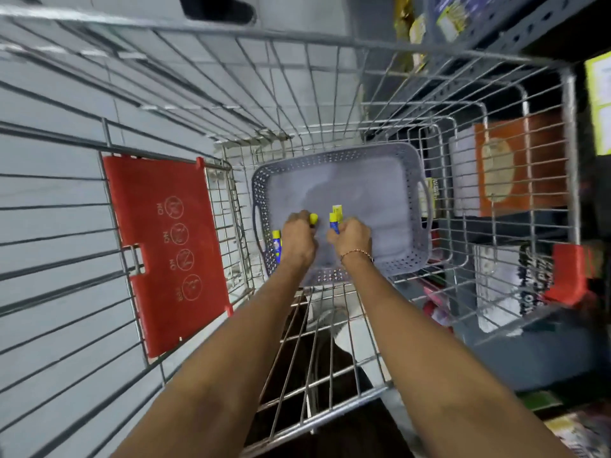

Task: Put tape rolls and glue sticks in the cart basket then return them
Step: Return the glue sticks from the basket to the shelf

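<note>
Head view: both hands are low in the grey basket (pixel 390 153), left hand (pixel 297 239) and right hand (pixel 352 234) each pinching glue sticks (pixel 335 218), a loose stick (pixel 276 246) lying lengthwise just left of the left hand.

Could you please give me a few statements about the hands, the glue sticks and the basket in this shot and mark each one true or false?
1. Both hands are down inside the grey basket. True.
2. The right hand is empty. False: it grips yellow-and-blue glue sticks.
3. The left hand holds a stick with a yellow cap. True.
4. The basket sits on the red flap. False: it sits on the cart floor, beside the flap.
5. A bracelet circles the left wrist. False: the right wrist.
</note>
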### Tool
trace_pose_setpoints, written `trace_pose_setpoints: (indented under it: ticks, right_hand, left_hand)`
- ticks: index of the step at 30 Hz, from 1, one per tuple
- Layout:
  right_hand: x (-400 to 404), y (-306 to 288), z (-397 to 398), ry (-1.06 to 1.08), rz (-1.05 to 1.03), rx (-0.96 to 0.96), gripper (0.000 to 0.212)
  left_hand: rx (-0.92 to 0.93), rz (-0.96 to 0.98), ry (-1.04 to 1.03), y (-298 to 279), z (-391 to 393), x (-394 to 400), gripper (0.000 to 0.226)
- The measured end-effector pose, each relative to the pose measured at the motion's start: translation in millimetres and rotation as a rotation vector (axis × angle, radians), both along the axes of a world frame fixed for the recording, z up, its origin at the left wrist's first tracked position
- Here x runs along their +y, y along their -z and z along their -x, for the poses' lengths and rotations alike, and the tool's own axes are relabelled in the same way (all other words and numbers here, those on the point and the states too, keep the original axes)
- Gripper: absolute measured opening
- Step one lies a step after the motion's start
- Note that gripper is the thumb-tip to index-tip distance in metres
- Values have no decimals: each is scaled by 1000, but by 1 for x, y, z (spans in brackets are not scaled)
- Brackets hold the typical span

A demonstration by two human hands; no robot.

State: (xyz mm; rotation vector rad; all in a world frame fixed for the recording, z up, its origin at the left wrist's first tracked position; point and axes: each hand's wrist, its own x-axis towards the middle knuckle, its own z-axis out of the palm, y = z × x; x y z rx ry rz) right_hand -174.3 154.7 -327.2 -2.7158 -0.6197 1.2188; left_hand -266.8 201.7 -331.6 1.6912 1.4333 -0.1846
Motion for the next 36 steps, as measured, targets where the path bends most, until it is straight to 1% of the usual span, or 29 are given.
trace_pose_setpoints:
  ticks: [2,3,6,9,12,13,15,17,19,22,25,30,33,36]
  right_hand:
    - [-1,-29,-15,101,-120,-16,28]
    - [-2,-42,-22,119,-175,-25,28]
    - [-23,-101,-46,179,-352,-86,27]
    - [-63,-165,-65,265,-530,-162,25]
    - [-123,-224,-73,408,-715,-316,14]
    - [-148,-242,-73,462,-774,-406,12]
    - [-206,-275,-68,579,-831,-609,11]
    - [-267,-297,-54,704,-842,-706,13]
    - [-318,-309,-40,820,-845,-748,14]
    - [-410,-327,-16,1016,-842,-890,15]
    - [-478,-335,2,1113,-798,-1000,18]
    - [-580,-338,10,1286,-706,-1158,21]
    - [-633,-337,-5,1396,-693,-1192,21]
    - [-674,-332,-30,1518,-696,-1109,24]
  left_hand:
    - [-94,-41,48,-29,-12,11,15]
    - [-139,-68,68,-43,-17,14,14]
    - [-385,-153,99,-101,-39,17,13]
    - [-593,-182,224,-164,-73,4,15]
    - [-788,-72,364,-221,-112,-42,18]
    - [-841,-45,408,-238,-123,-66,19]
    - [-943,-6,512,-270,-139,-123,19]
    - [-1029,75,602,-297,-148,-183,20]
    - [-1059,118,680,-314,-151,-234,22]
    - [-1071,196,865,-337,-152,-330,21]
    - [-1071,286,956,-346,-151,-401,23]
    - [-1043,306,1136,-346,-154,-505,22]
    - [-986,276,1193,-346,-169,-553,21]
    - [-916,291,1209,-340,-186,-588,22]
